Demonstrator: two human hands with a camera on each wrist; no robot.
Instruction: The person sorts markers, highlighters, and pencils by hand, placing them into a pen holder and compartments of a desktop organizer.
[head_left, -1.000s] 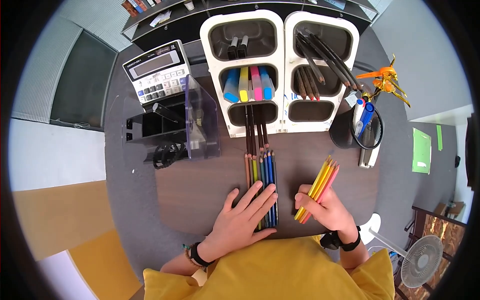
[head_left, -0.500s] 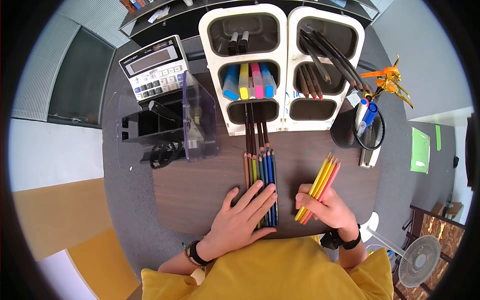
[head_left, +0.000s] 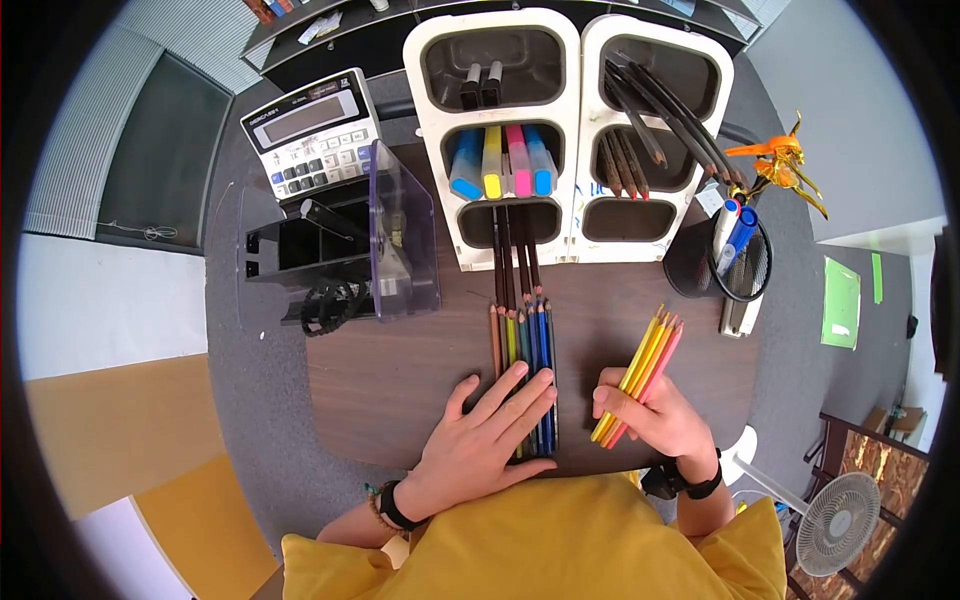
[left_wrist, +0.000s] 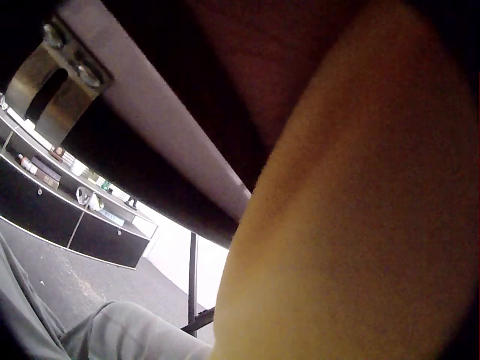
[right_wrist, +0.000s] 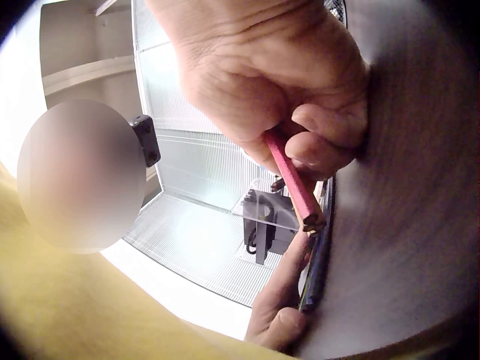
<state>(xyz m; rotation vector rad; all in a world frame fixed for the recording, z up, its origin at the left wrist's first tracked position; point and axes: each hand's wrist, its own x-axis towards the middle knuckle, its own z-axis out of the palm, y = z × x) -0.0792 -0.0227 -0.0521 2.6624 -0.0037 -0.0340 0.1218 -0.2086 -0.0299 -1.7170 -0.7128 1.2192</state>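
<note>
In the head view the left hand lies flat, fingers spread, over a row of colored pencils in blue, green and brown. Farther up, dark brown pencils reach from the lower left compartment down to that row. The right hand grips a bundle of yellow, orange and pink pencils, tips pointing up and away from the body. The right wrist view shows curled fingers of the right hand round a red-pink pencil. In the left wrist view the left hand is hidden; only skin of the arm shows.
A white organizer holds highlighters, markers and black pencils. To its right stands a mesh cup with pens, beside an orange and gold figure. At left are a calculator and a clear-sided desk caddy.
Both hands keep their places and their hold on the pencils. Only the head view has shifted slightly.
</note>
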